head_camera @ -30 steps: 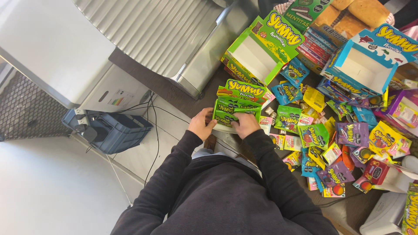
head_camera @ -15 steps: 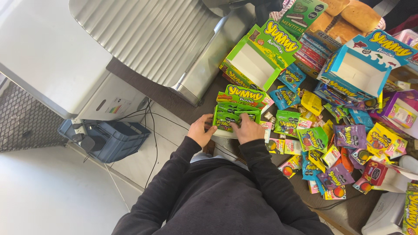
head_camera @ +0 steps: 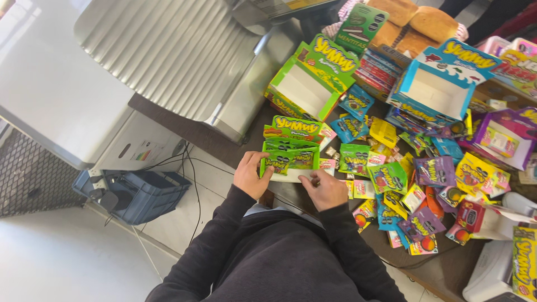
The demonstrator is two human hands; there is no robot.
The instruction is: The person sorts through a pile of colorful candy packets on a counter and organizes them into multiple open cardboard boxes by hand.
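My two hands hold a small green carton of sweet packets at the near edge of a crowded worktop.

Nearest me, my dark sleeves reach forward. My left hand grips the left end of the green carton, fingers curled round its side. My right hand is closed on the white flap at its lower right edge. The carton sits on the dark worktop, just in front of me. It looks light, thin card, easily crushed; best held by both ends. To the right lie loose packets, glossy and likely slippery. Farther off stand an open green box and a blue box.
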